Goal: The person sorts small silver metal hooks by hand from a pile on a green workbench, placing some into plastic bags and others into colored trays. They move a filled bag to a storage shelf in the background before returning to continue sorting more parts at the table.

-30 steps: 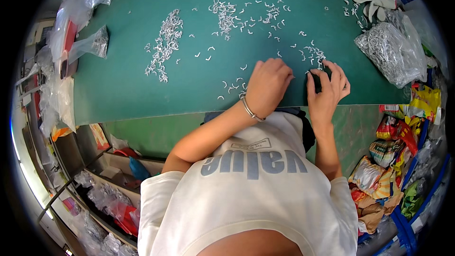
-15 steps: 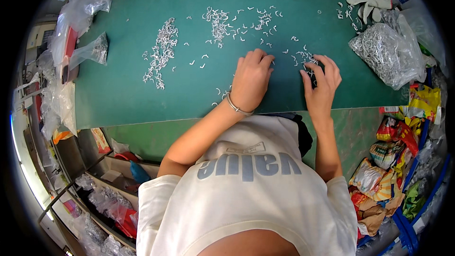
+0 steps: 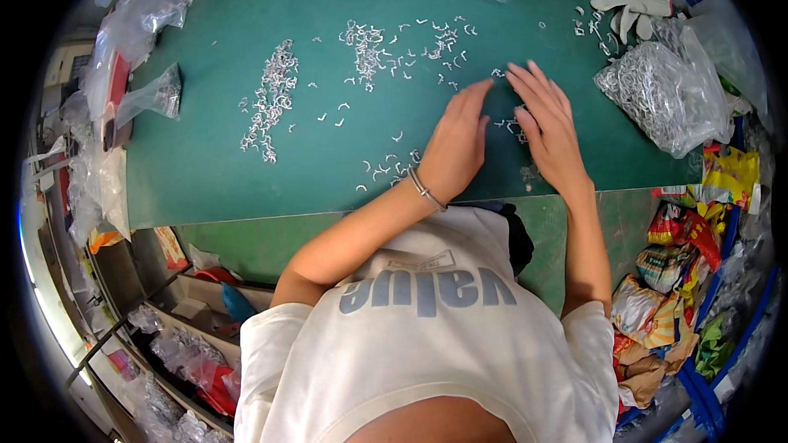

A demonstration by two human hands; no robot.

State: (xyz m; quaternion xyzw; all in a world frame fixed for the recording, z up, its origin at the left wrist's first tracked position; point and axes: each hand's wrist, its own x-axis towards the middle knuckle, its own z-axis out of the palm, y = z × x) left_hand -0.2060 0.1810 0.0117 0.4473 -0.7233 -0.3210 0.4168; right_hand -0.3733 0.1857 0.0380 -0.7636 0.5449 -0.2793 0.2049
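Small silvery curved metal pieces lie scattered on a green table (image 3: 205, 172). My left hand (image 3: 456, 143) rests on its edge at the middle, fingers stretched out and together, pointing far right. Opposite it, my right hand (image 3: 548, 127) has its fingers extended and slightly blurred, thumb apart. Between the two hands sits a small group of curved metal pieces (image 3: 510, 126), partly hidden by the right hand. Another small cluster (image 3: 497, 73) lies by the fingertips. More pieces (image 3: 386, 171) are beside my left wrist, which wears a bracelet (image 3: 424, 190). I see nothing held in either hand.
A long pile of metal pieces (image 3: 271, 98) lies left, a looser pile (image 3: 365, 53) at far middle. A clear bag of metal rings (image 3: 657, 94) and a white glove (image 3: 628, 6) are at right. A small bag (image 3: 164, 94) stands left; colourful packets (image 3: 648, 312) lie below right.
My left hand has turned from curled to stretched fingers and shifted nearer. The right hand's fingers have straightened and reached farther and left. The view has shifted slightly.
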